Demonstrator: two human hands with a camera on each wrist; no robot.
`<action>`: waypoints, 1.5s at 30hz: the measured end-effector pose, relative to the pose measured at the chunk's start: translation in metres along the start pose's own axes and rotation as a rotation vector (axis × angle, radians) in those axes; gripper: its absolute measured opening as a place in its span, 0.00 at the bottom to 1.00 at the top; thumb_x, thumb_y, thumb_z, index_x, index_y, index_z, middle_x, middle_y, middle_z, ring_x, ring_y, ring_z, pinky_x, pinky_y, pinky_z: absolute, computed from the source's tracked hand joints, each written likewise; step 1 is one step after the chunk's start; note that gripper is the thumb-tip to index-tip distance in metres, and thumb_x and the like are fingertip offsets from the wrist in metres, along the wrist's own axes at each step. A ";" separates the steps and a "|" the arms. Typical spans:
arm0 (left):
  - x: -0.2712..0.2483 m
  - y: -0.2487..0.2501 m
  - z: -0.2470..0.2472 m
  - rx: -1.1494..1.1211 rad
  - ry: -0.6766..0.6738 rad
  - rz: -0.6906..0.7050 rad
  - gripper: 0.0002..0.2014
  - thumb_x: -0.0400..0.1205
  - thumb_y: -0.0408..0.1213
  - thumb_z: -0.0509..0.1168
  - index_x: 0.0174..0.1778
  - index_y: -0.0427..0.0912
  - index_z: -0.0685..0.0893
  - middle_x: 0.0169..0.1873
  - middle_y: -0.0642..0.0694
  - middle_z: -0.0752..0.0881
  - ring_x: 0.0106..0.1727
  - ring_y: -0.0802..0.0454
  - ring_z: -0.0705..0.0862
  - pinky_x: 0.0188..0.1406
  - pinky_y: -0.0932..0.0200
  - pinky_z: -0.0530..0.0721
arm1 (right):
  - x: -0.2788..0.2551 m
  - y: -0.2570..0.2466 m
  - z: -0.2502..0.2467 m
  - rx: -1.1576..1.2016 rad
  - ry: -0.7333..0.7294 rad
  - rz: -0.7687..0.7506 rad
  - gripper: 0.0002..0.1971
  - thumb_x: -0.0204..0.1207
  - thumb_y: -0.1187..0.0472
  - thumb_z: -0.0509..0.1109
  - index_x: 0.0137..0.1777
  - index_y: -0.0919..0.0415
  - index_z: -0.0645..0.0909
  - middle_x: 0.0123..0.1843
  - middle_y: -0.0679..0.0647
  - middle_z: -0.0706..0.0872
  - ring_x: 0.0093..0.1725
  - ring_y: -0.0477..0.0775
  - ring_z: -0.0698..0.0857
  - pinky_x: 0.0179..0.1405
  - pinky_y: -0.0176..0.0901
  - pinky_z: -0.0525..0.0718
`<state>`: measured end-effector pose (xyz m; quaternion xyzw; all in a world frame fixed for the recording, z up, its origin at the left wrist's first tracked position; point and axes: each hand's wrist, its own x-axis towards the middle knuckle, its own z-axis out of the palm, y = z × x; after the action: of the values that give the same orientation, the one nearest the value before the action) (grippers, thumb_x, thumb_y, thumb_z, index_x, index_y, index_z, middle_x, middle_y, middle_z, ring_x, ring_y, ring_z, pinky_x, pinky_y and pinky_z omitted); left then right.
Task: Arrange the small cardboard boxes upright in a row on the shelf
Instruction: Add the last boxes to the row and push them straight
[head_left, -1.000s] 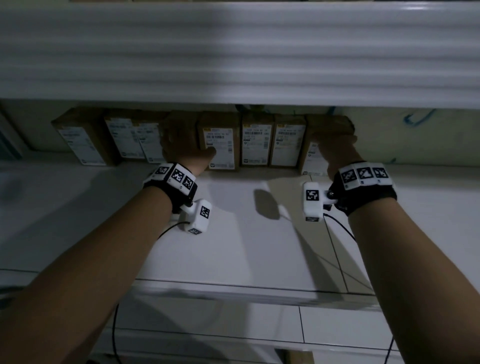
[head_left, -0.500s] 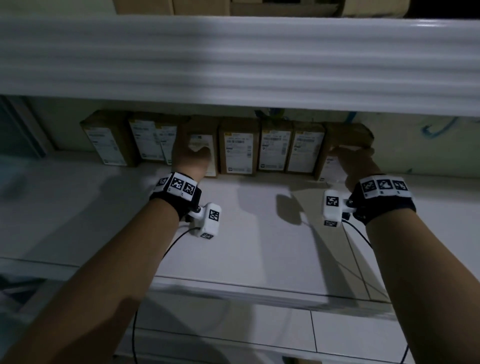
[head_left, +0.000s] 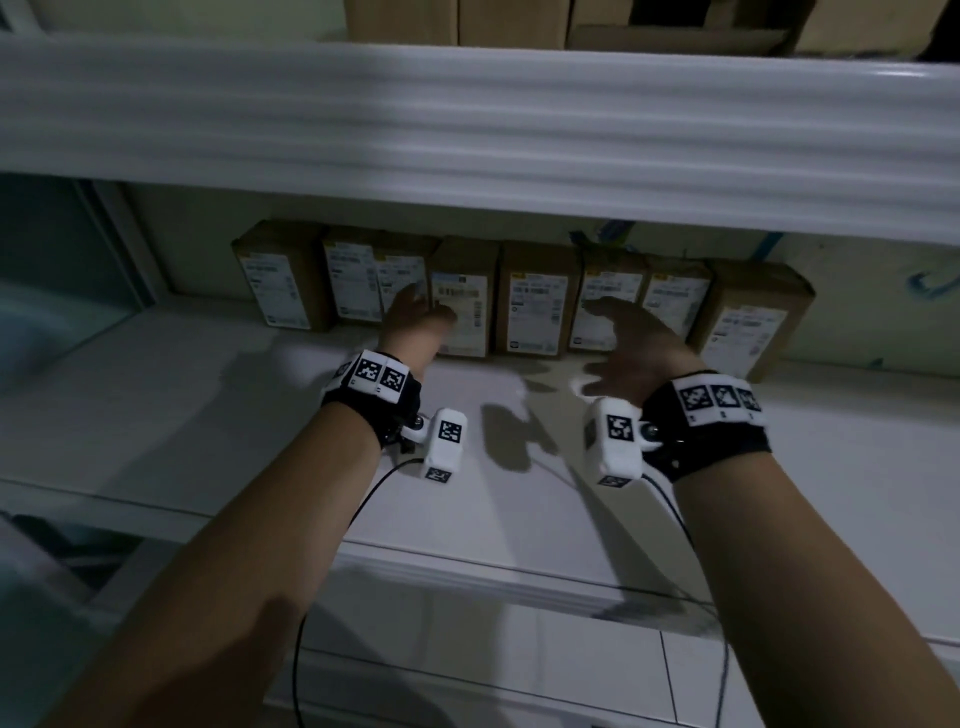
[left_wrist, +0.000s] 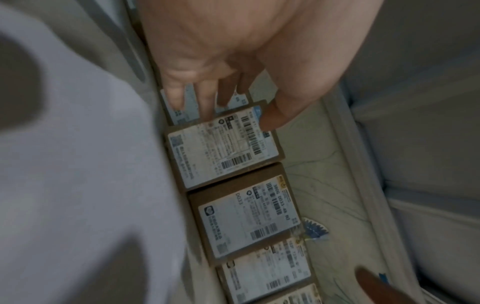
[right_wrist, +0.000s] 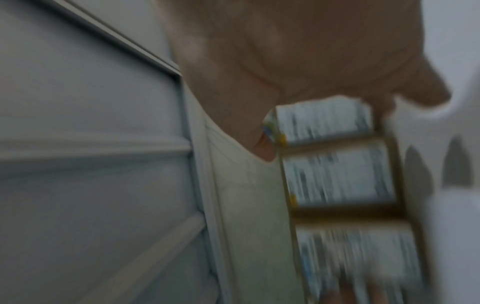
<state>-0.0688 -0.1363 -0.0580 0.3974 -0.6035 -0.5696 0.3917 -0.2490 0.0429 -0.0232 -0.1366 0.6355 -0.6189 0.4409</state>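
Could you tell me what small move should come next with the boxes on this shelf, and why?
Probably square up the rightmost box: it looks turned slightly out of line, while the other boxes stand upright, labels forward. The right hand hovers open nearby and the left hand holds nothing, so either is free to nudge it.

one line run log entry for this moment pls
stage: row check | boxes: upright in row at back of shelf | left hand: open, at row | right hand: open, holds nothing

A storeroom or stockroom, dimly lit: white shelving (head_left: 467, 130) in tiers holds brown cardboard boxes (head_left: 535, 306) bearing printed barcode shipping labels (left_wrist: 223, 148), with more cartons (head_left: 457, 21) above.
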 end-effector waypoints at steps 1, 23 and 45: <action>0.007 -0.010 -0.001 0.011 -0.057 0.016 0.38 0.66 0.45 0.75 0.77 0.49 0.82 0.72 0.44 0.87 0.72 0.41 0.85 0.76 0.37 0.82 | -0.002 0.004 0.015 0.020 -0.082 0.002 0.22 0.89 0.53 0.66 0.81 0.53 0.75 0.87 0.64 0.68 0.84 0.73 0.74 0.78 0.70 0.77; 0.112 0.021 -0.221 0.168 0.424 -0.085 0.52 0.84 0.64 0.64 0.92 0.37 0.46 0.91 0.36 0.56 0.91 0.39 0.60 0.90 0.47 0.60 | 0.029 0.010 0.091 0.350 -0.063 -0.046 0.07 0.82 0.52 0.72 0.57 0.49 0.81 0.89 0.55 0.67 0.90 0.59 0.63 0.87 0.71 0.62; 0.154 -0.025 -0.217 0.123 0.097 -0.205 0.33 0.63 0.62 0.75 0.60 0.45 0.88 0.60 0.42 0.91 0.59 0.39 0.89 0.57 0.50 0.86 | 0.035 0.038 0.087 0.275 0.128 0.017 0.20 0.84 0.60 0.71 0.73 0.54 0.73 0.56 0.65 0.81 0.48 0.65 0.84 0.53 0.64 0.87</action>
<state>0.0748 -0.3610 -0.0703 0.5074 -0.5739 -0.5485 0.3353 -0.1910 -0.0327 -0.0581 -0.0297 0.5725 -0.7039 0.4195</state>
